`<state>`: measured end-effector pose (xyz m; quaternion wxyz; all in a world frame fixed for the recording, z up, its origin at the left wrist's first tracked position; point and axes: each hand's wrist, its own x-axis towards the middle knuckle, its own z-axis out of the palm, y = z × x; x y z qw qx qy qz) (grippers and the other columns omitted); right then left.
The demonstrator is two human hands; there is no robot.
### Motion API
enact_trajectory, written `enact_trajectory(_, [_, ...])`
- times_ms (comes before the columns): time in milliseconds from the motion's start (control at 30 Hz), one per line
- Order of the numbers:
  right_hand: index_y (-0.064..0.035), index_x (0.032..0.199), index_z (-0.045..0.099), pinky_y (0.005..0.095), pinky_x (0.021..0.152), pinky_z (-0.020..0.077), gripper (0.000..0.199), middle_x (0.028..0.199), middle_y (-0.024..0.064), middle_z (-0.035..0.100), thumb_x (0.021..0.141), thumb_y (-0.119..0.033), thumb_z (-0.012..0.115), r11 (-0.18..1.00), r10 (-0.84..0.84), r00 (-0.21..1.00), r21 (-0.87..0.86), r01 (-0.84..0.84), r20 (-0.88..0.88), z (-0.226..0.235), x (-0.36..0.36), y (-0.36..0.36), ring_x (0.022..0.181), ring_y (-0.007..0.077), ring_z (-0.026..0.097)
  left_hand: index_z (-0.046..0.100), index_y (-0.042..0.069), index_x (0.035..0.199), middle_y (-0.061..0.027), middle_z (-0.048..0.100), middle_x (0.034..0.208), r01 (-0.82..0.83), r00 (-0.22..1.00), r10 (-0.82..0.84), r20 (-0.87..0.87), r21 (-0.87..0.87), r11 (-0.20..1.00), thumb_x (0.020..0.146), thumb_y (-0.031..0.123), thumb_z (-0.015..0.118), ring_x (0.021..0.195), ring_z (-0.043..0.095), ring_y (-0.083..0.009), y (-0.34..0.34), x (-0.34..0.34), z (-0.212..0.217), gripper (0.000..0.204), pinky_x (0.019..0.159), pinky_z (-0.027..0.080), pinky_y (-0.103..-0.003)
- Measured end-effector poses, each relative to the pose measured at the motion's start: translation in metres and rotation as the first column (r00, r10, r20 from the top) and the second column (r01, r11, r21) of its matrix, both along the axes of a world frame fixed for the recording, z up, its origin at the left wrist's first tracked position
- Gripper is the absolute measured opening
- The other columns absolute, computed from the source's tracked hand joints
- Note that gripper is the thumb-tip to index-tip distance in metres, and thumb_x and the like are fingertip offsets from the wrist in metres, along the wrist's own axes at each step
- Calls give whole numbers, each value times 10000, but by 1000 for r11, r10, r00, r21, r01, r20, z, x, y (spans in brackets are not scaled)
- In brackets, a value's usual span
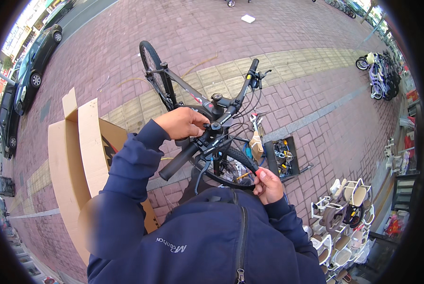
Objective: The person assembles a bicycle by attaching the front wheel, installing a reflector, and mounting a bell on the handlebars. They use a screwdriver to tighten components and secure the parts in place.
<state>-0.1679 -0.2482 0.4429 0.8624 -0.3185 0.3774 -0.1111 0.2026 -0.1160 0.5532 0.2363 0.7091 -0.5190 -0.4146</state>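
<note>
A black bicycle (188, 87) stands in front of me, its handlebar (183, 160) turned so that one grip points toward me. My left hand (186, 124) is at the middle of the bar beside the stem (216, 126). Its thumb and fingers pinch a small black part there, partly covered by the fingertips. To the right, next to the front tyre (240, 158), my right hand (269, 185) is closed around a small red and black object (259, 172). Most of that object is hidden in the fingers, so its kind is unclear.
A black tool tray (295, 158) full of hand tools lies right of the front wheel, with a wrench (254, 122) near it. An open cardboard box (63, 163) stands at my left. White child seats (342, 246) are piled at right; small bikes (384, 78) are parked beyond.
</note>
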Motion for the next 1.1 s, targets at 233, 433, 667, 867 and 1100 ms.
enact_trajectory(233, [-32,1353,539,326,552,496,395,832,73,632,1029,-249,601,1000,-31,1000,0,31,-3,-4,-8,-1,568,133,528,725,32,1074,-161,709,852,109,971,-120,208,65,992,862,166,712,772,656,-326,-13,-7,17,251,746,524,-381])
enact_trajectory(433, [-41,1365,525,330,553,496,401,832,74,633,1029,-246,602,999,-36,999,16,36,-6,-5,-5,-3,568,133,527,747,41,968,-173,702,839,194,954,-193,228,17,981,843,222,719,808,652,-390,-15,-12,30,222,742,531,-434])
enact_trajectory(667, [-27,1274,574,305,527,489,330,825,69,623,1019,-230,626,997,-69,997,27,70,-27,-4,-1,-4,563,129,538,754,26,1001,-148,721,827,73,985,-87,146,93,993,898,302,723,772,677,-306,-9,-7,28,296,726,528,-390])
enact_trajectory(867, [-29,1276,568,306,528,486,336,829,68,619,1017,-234,628,998,-47,997,30,48,-53,-6,1,-7,561,126,529,750,16,1083,-86,753,875,-13,999,24,-29,319,948,897,339,762,808,681,-191,-14,3,14,373,727,526,-338])
enact_trajectory(1100, [-37,1297,562,309,525,482,351,837,69,618,1019,-243,622,998,-54,998,28,55,-31,-11,-4,-11,564,124,525,694,-5,1181,-102,761,932,-9,976,-74,205,376,926,888,284,759,870,698,-188,-10,20,14,417,774,538,-328])
